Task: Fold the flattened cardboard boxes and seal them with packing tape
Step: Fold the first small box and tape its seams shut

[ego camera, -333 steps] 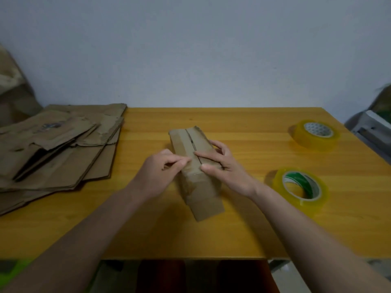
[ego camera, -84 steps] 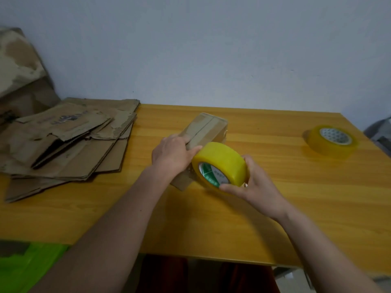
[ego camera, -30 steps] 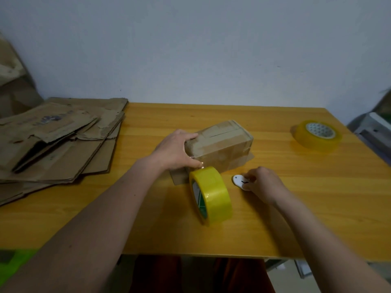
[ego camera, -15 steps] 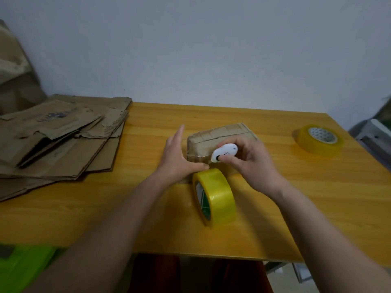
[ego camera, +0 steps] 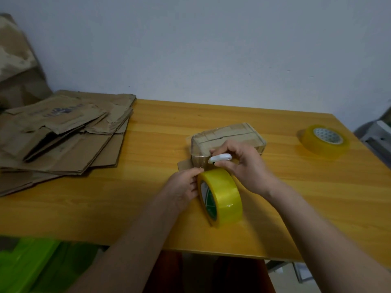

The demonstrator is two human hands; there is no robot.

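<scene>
Tape runs taut from the box (ego camera: 227, 137) down to the roll (ego camera: 220, 196), which stands on edge on the table (ego camera: 127, 208) just in front of it. The right hand (ego camera: 243, 163) is curled round a small white cutter (ego camera: 220, 159), held at the stretched strip close to the box's near face. The left hand (ego camera: 183, 186) pinches at the tape by the roll's top edge, fingers bent in tight.

Risk, as I see it, lies in the cut. If the left pinch slackens, the strip could sag, fold on itself and stick in a wrinkle. The cutter works close to the left fingertips, so a slip might nick them. The roll, balanced on its rim, could tip or roll once freed. A loose flap (ego camera: 183, 164) pokes out at the box's lower left and may go unsealed.

Green and white print shows on the roll's core, unreadable. A dark stamp on the flat cardboard (ego camera: 63, 132) at left is too blurred to read. A second roll (ego camera: 324, 141) lies flat far right.
</scene>
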